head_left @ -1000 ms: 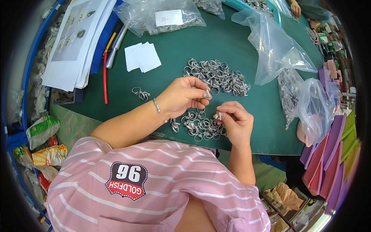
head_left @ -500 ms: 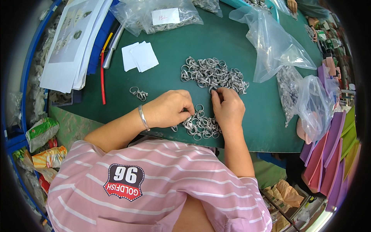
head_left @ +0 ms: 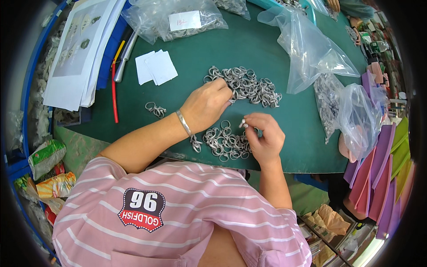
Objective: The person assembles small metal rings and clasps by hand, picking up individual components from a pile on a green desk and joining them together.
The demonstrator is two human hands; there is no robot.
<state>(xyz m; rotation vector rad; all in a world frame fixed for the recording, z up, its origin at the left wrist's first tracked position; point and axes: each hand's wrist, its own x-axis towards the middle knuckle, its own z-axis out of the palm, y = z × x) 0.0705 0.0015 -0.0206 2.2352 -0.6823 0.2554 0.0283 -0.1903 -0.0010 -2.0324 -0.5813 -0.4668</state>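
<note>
Two heaps of grey metal rings lie in front of me, a larger far pile (head_left: 255,86) and a smaller near pile (head_left: 227,144) by the table edge. My left hand (head_left: 208,104) reaches to the left side of the far pile, fingers bent together; what is between its fingertips is mostly hidden. Just right of the near pile, my right hand (head_left: 268,137) pinches a small grey ring (head_left: 243,123) between thumb and fingers, off the table. A few rings (head_left: 195,143) lie under my left wrist, and another small cluster (head_left: 155,109) sits farther left.
White paper slips (head_left: 156,67) lie on the green table (head_left: 191,58). Beyond them is a clear bag of rings (head_left: 178,20). A red-and-yellow rod (head_left: 114,89) and a stack of printed sheets (head_left: 75,58) are at left; plastic bags (head_left: 307,49) lie at right.
My left hand has moved from the near pile out to the far pile. My right hand has drawn back from the far pile toward me, with a ring in its fingers.
</note>
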